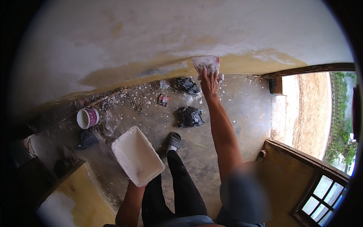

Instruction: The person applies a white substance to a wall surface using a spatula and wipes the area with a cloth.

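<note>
My right hand (210,82) reaches far forward along a straight arm and grips a flat putty spreader (206,60). White putty clings to the spreader and to my fingers. Its wide edge is at the lower part of the wall (151,34), where a yellow-brown band borders whitish, smeared filler. My left hand (135,185) holds up a rectangular white tub (141,155) at its near end, with most of the fingers hidden behind it. The tub is tilted, its open side facing up, and a pale coating covers the inside.
White crumbs litter the concrete floor (242,113) along the wall. A white and purple bucket (87,118) lies left. Black plastic bags (190,116) and a small red box (163,100) lie ahead of my sandalled foot (174,142). A doorway (302,109) opens right, beside a paned window (321,195).
</note>
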`<control>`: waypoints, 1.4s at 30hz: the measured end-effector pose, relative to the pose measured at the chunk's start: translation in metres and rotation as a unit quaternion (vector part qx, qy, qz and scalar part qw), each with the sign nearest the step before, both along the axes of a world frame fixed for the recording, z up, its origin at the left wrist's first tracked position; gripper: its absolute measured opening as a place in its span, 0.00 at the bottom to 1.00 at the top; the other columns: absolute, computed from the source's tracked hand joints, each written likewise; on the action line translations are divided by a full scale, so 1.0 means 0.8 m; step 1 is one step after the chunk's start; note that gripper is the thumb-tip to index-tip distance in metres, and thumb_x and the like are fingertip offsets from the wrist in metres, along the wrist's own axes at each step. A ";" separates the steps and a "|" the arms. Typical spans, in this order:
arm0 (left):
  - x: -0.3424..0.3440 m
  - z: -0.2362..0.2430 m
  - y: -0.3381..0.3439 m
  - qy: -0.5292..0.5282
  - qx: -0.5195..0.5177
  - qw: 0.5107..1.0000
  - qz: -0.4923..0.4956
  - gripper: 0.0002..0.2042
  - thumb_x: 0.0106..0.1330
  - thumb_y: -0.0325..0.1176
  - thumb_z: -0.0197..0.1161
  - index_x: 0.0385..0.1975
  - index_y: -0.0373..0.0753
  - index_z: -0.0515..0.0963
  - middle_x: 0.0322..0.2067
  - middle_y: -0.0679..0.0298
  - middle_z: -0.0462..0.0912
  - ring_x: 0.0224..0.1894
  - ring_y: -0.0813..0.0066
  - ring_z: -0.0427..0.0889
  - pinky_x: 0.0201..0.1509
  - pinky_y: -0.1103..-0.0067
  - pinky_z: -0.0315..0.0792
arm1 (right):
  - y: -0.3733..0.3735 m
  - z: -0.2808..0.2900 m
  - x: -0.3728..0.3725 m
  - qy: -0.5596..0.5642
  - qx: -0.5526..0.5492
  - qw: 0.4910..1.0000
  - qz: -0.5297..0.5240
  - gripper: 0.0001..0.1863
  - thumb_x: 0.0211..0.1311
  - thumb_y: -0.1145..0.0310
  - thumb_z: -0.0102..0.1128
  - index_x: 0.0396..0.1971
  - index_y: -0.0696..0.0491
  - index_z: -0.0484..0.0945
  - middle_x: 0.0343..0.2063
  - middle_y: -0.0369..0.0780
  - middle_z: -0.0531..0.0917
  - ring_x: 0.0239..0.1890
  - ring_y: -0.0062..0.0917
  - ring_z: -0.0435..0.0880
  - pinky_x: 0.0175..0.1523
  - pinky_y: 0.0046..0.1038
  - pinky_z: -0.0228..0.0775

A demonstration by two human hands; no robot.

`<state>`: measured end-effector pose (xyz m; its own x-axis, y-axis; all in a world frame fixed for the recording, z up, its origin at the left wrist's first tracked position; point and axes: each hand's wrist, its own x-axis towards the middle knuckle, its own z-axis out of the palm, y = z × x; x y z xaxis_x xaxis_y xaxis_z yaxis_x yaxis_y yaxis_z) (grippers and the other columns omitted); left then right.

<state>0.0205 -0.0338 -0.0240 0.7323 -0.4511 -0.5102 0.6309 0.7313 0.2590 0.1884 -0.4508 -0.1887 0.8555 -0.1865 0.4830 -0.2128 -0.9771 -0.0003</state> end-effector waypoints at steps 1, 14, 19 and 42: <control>-0.002 -0.004 -0.001 -0.046 0.027 0.999 0.000 0.36 0.68 0.53 0.59 0.72 0.46 0.55 0.65 0.57 0.67 0.64 0.57 0.71 0.66 0.56 0.68 | -0.004 0.001 -0.011 -0.034 0.055 0.997 -0.046 0.24 0.58 0.67 0.61 0.56 0.45 0.72 0.58 0.51 0.70 0.61 0.51 0.67 0.61 0.60 0.56; 0.017 0.004 -0.038 -0.049 0.033 0.998 0.037 0.34 0.68 0.51 0.60 0.70 0.44 0.58 0.59 0.55 0.72 0.57 0.57 0.77 0.59 0.55 0.74 | 0.061 0.138 0.090 -0.247 0.294 0.915 -0.123 0.26 0.68 0.71 0.43 0.62 0.66 0.55 0.58 0.60 0.63 0.61 0.54 0.63 0.68 0.54 0.50; 0.019 -0.002 -0.023 -0.095 0.065 0.993 -0.017 0.35 0.67 0.54 0.59 0.70 0.45 0.57 0.59 0.55 0.72 0.57 0.56 0.76 0.59 0.55 0.73 | 0.091 -0.018 0.029 -0.191 0.525 0.827 -0.068 0.18 0.76 0.63 0.43 0.56 0.58 0.64 0.47 0.47 0.71 0.50 0.35 0.70 0.57 0.35 0.64; 0.015 0.027 0.111 -0.078 0.018 0.995 0.066 0.35 0.67 0.58 0.54 0.71 0.50 0.57 0.65 0.58 0.67 0.65 0.57 0.68 0.67 0.57 0.65 | 0.412 0.107 -0.019 -0.062 0.735 0.675 -0.008 0.18 0.61 0.83 0.54 0.51 0.59 0.68 0.49 0.44 0.78 0.51 0.30 0.78 0.57 0.28 0.69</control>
<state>0.0328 0.0550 -0.0021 0.8547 -0.3300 -0.4007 0.4813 0.7931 0.3733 0.1729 -0.1216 -0.1028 0.8182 -0.5505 -0.1658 -0.1322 0.1005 -0.9861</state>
